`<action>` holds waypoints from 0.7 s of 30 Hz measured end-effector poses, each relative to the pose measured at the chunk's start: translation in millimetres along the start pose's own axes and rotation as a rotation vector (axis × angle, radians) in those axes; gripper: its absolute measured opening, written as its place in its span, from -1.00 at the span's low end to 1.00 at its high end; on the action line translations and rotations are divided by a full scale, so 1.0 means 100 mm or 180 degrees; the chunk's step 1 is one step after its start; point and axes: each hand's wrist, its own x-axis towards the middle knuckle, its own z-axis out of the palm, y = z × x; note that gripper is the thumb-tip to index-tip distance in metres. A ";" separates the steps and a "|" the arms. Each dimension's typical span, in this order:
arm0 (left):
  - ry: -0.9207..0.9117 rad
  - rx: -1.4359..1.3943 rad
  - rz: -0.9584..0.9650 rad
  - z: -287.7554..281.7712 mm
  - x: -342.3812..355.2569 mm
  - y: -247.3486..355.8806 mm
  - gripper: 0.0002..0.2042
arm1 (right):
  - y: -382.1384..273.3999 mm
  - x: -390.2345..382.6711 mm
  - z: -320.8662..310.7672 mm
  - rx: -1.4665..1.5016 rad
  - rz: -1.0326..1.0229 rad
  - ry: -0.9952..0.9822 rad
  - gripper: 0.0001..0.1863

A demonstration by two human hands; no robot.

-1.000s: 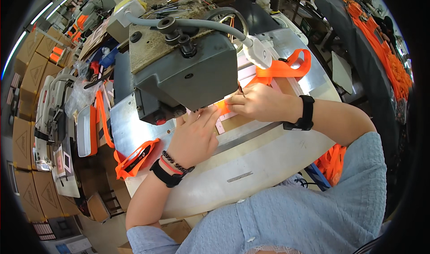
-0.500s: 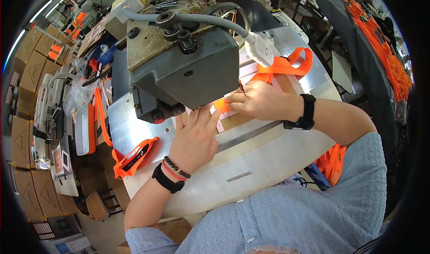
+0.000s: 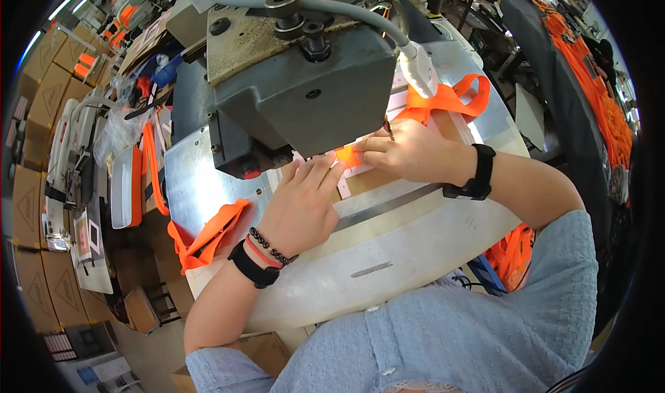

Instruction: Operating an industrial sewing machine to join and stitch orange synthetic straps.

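Over the desk [image 3: 415, 244], the left hand [image 3: 305, 209] is spread palm-down, its grip apart. Between both hands, an orange strap [image 3: 348, 157] is touched by the right hand [image 3: 419, 152]; whether that grip is clamped cannot be told.

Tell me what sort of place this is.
Probably a sewing workshop: a sewing machine stands over the work table, orange straps are heaped at the right, and cardboard boxes are stacked at the left.
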 end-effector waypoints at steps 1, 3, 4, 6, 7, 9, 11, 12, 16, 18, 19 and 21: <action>0.0001 0.0015 0.0009 0.00 0.00 -0.01 -0.41 | 0.00 0.00 0.01 0.0034 0.0016 -0.0004 -0.87; 0.0012 0.0052 0.0024 0.01 0.00 -0.02 -0.40 | 0.00 0.00 0.02 0.0096 0.0040 -0.0011 -0.87; 0.0019 0.0048 0.0016 0.01 -0.01 -0.02 -0.40 | 0.00 0.00 0.03 0.0102 0.0034 0.0032 -0.87; 0.0035 0.0044 0.0006 0.00 -0.01 -0.01 -0.40 | 0.00 0.00 0.03 0.0107 0.0025 0.0121 -0.86; 0.0030 0.0074 0.0009 -0.01 -0.01 -0.01 -0.40 | 0.01 0.00 0.03 0.0130 0.0039 0.0077 -0.86; 0.0020 0.0135 0.0018 -0.02 -0.01 -0.02 -0.40 | 0.01 0.01 0.01 0.0174 0.0068 -0.0013 -0.86; -0.0074 0.0093 -0.0077 -0.02 0.00 -0.04 -0.39 | 0.03 0.04 -0.02 0.0169 0.0100 -0.0132 -0.86; -0.0119 0.0077 -0.0121 -0.02 0.01 -0.04 -0.39 | 0.04 0.04 -0.03 0.0161 0.0116 -0.0188 -0.86; -0.0095 0.0129 -0.0113 -0.02 -0.01 -0.06 -0.39 | 0.03 0.03 0.00 0.0218 0.0061 0.0018 -0.88; -0.0089 0.0124 -0.0179 -0.02 -0.02 -0.09 -0.38 | 0.04 0.06 -0.03 0.0230 0.0115 0.0029 -0.90; -0.0121 0.0127 -0.0232 -0.03 -0.01 -0.09 -0.38 | 0.05 0.08 -0.03 0.0227 0.0127 0.0009 -0.91; -0.0189 0.0133 -0.0348 -0.04 0.01 -0.09 -0.37 | 0.07 0.11 -0.03 0.0226 0.0146 -0.0027 -0.93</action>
